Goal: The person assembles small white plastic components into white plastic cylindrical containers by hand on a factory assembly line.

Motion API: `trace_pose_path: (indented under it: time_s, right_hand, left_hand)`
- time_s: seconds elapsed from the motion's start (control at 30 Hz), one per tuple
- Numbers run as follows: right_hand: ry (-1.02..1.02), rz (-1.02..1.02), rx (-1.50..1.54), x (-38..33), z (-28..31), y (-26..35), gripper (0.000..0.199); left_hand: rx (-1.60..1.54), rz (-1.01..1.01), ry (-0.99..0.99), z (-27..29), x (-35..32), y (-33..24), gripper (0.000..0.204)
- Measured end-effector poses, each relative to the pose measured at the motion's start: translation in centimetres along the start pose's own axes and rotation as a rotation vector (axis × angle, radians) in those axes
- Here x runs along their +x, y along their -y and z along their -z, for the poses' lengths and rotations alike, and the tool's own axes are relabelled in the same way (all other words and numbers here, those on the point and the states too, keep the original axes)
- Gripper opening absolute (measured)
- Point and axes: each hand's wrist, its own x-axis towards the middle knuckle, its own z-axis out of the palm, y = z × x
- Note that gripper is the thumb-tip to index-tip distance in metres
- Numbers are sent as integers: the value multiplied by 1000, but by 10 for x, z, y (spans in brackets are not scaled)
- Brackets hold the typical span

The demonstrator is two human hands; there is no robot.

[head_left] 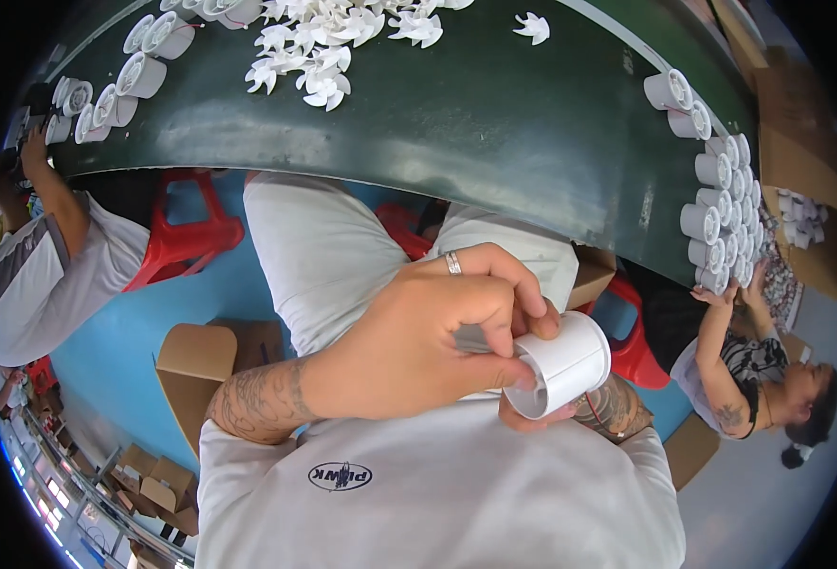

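A white cylindrical fan housing (570, 365) is held up in front of my chest, tilted, its open end turned toward my left hand. My left hand (437, 332), with a ring on one finger, is closed at that open end. Its thumb reaches just inside the rim and its fingers bend against the edge. My right hand (532, 415) grips the housing from behind and beneath, mostly hidden by it. A thin red wire hangs beside the housing near my right forearm. Whatever sits inside the housing is hidden by my left fingers.
A green table (456, 123) holds a pile of white fan blades (323, 47) and a single fan blade (532, 28). White housings line both ends (141, 74). Co-workers sit left and right on red stools (191, 228). A cardboard box (195, 365) stands left of me.
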Motion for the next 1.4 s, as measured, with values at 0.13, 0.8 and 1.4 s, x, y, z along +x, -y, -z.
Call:
trace_pose_path:
  time_s: [0.13,0.8,1.4]
  right_hand:
    - [57,-81,502,1,5,-11,31]
    - [-1149,283,-510,45,-65,9,51]
    - [-1777,620,-3283,-7,-65,262,42]
  left_hand:
    - [-122,88,38,-4,-1,6,26]
    - [446,-133,-81,-2,-7,21,66]
    - [1657,-172,-1333,262,-33,25,66]
